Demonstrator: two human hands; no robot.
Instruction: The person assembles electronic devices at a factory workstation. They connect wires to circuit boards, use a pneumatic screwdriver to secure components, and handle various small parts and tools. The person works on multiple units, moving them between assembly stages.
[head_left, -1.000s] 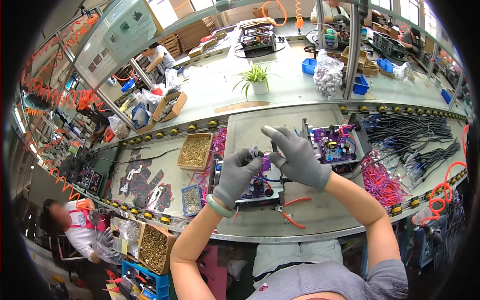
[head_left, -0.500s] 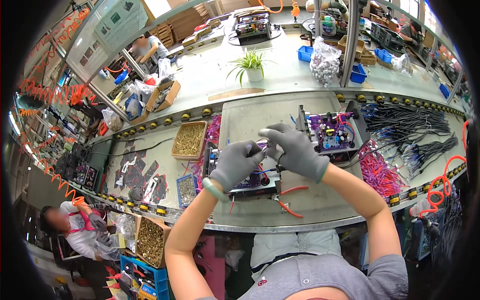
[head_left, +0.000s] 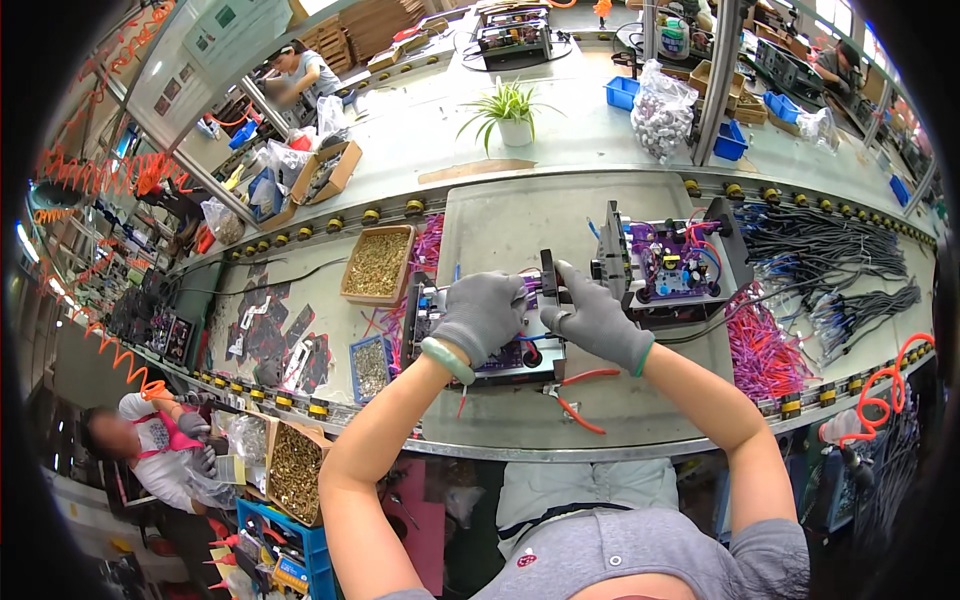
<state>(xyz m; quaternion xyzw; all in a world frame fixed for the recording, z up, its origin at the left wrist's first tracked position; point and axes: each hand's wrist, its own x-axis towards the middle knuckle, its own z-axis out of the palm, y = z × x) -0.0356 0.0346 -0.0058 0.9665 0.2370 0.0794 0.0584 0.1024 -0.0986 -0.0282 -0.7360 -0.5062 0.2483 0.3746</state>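
Observation:
In front of me is an electronic unit [head_left: 515, 378] with a purple circuit board, a pale base and black end panels, partly covered by my hands. My left hand [head_left: 484, 318], in a grey glove, is closed over its middle with the fingertips pinched together; what they hold is hidden. At the unit's right end, my gloved right hand [head_left: 600, 325] has its fingers around an upright black panel [head_left: 548, 275]. Red-handled pliers [head_left: 580, 402] lie open against the unit's near right corner. A second unit [head_left: 672, 262] with a purple board stands to the right.
Left of the units sit a box of brass-coloured small parts [head_left: 378, 263] and a blue tray of silver parts [head_left: 371, 370]. Red and purple wires [head_left: 765, 345] and black cables [head_left: 830, 245] lie right. A potted plant [head_left: 515, 130] stands beyond; co-workers are at left and far back.
My hands were raised close together above the unit, fingertips meeting. Now they are lower and farther apart, the right one at the black panel. The view has shifted slightly.

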